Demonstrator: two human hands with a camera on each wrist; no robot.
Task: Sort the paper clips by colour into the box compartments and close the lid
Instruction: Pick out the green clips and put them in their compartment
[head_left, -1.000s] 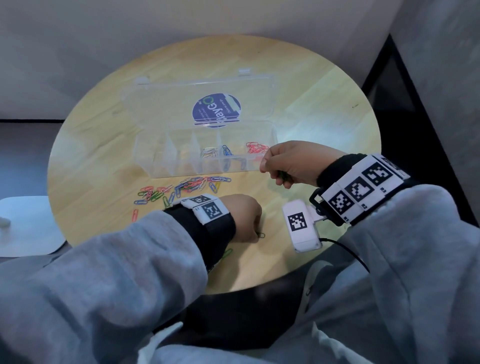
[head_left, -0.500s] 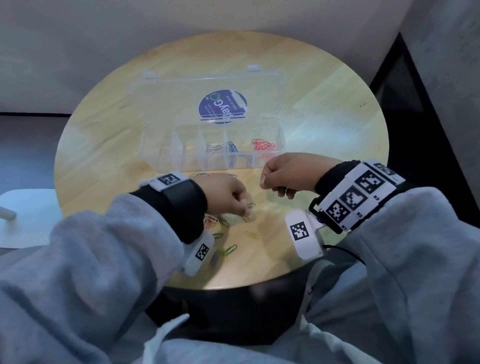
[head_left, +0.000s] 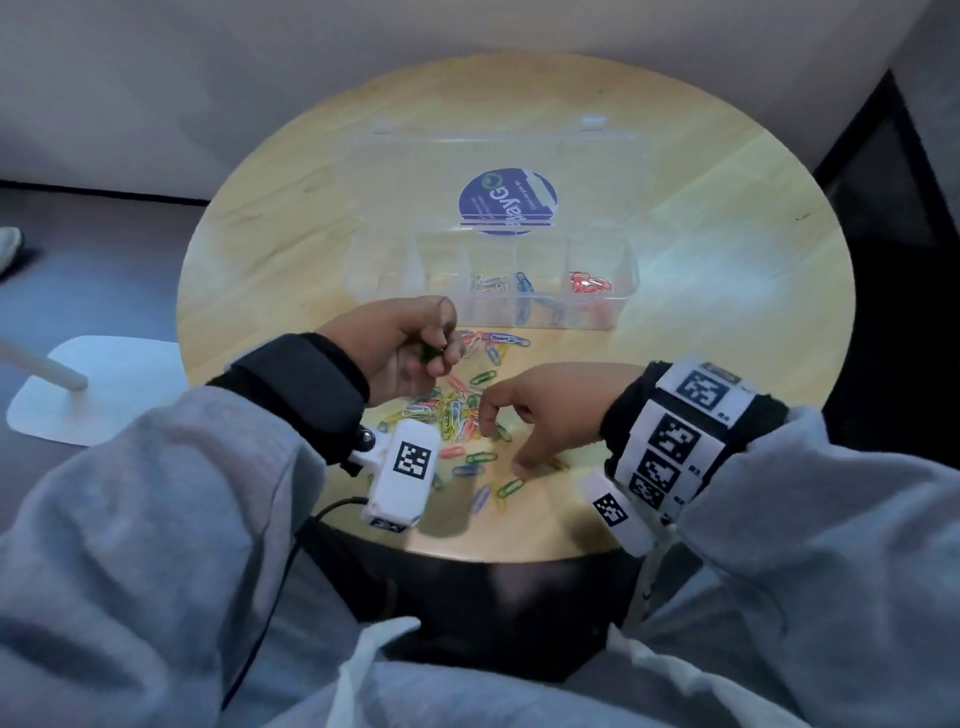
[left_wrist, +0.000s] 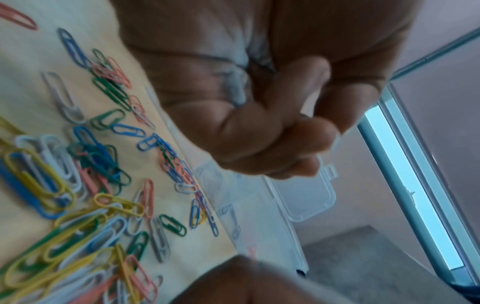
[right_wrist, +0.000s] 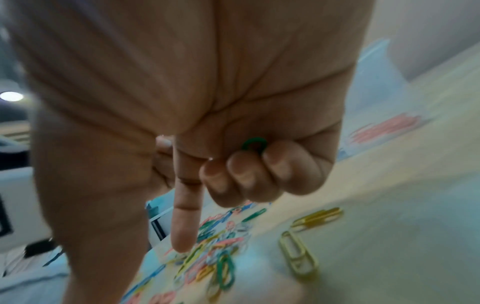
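- Early stage: the box (head_left: 488, 291) has only a few clips in: red clips (head_left: 589, 284) in the right end compartment, a couple of blue clips (head_left: 524, 282) next to them, pale clips (head_left: 488, 283) in the next; the left compartments look bare.
- Most clips are unsorted: the pile (head_left: 460, 410) lies on the table (head_left: 727, 312) in front of the box, between the hands, mixed green, yellow, blue, pink, white.
- The lid (head_left: 498, 176) is open, lying flat behind the box; closing is not yet done.
- The left hand (head_left: 410, 345) is clenched above the pile, something dark green showing in its fist; likely collected green clips, cannot tell for sure.
- The right hand (right_wrist: 233, 144) has its index finger pointing down into the pile, the other fingers curled round a green clip (right_wrist: 254, 144).
- Materials: the box and lid are clear hard plastic, thin dividers, a round dark blue sticker (head_left: 506, 200) on the lid.
- Clips are thin bent wire, glossy colour coating, tangled in places; the table is round, pale wood, smooth.
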